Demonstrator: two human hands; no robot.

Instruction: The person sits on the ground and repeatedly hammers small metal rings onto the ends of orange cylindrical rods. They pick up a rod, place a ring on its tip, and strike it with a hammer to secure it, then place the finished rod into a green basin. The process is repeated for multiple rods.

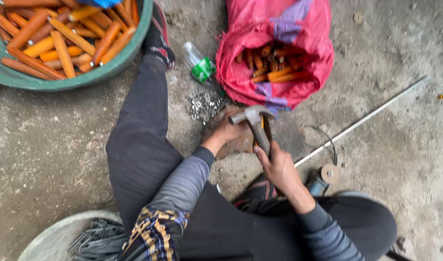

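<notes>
Hammer [256, 126] gripped in our right hand [278, 166] hovers mid-frame over the orange handle our left hand [229, 130] pins, so we judge a strike comes next.

The rough concrete floor [400, 145] carries a green basin [86, 77] of orange handles, a red sack [260, 29] holding more, a pile of small metal nuts [204, 104], a clear bottle [198, 63], a thin metal rod [361, 121] lying aslant, and a grey bowl [47, 239] of dark nails.
</notes>
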